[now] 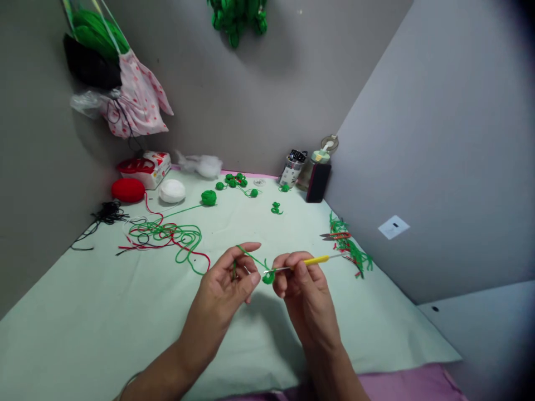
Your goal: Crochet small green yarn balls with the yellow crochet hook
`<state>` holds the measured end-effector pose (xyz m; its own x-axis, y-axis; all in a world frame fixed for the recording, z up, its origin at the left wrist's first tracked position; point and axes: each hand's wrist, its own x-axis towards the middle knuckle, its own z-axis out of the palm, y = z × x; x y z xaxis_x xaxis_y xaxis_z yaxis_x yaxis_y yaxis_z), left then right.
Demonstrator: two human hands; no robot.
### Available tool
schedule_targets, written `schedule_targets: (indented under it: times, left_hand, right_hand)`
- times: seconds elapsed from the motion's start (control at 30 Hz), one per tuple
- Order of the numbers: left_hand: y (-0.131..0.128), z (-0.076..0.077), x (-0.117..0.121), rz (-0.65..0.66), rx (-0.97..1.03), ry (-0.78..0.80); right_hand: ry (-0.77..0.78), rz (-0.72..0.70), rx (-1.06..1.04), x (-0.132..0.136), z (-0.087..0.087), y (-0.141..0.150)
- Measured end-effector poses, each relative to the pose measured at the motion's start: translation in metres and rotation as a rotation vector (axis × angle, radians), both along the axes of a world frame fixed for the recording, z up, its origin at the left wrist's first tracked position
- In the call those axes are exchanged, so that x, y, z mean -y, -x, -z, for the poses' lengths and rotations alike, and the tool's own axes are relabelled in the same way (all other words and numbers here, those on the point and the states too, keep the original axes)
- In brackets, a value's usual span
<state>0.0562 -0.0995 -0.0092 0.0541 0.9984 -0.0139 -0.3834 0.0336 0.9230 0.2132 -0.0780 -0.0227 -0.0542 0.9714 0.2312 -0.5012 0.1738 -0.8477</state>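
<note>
My right hand (307,281) is closed around a crochet hook (315,260) with a yellow grip, its metal tip pointing left. At that tip hangs a small green crocheted piece (268,277), close to the right fingertips. Green yarn (251,255) runs from the piece up over the raised index finger of my left hand (228,284). The other left fingers curl in around the strand, the thumb near the hook's tip. Both hands are held above the pale green tabletop (234,351).
Loose green, red and black yarn (167,234) tangles at left, beside red yarn (128,190) and white yarn (171,191) balls. Behind lie a green ball (208,197) and small green pieces (236,180). At right are scissors (336,236), yarn scraps (355,256) and a dark phone (318,182).
</note>
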Motion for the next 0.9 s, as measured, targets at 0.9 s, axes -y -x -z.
schedule_targets:
  times: [0.9]
  left_hand:
    - [-0.002, -0.007, 0.009, 0.028, 0.274, 0.039]
  right_hand:
    - [-0.202, 0.145, 0.140, 0.009, -0.001, 0.012]
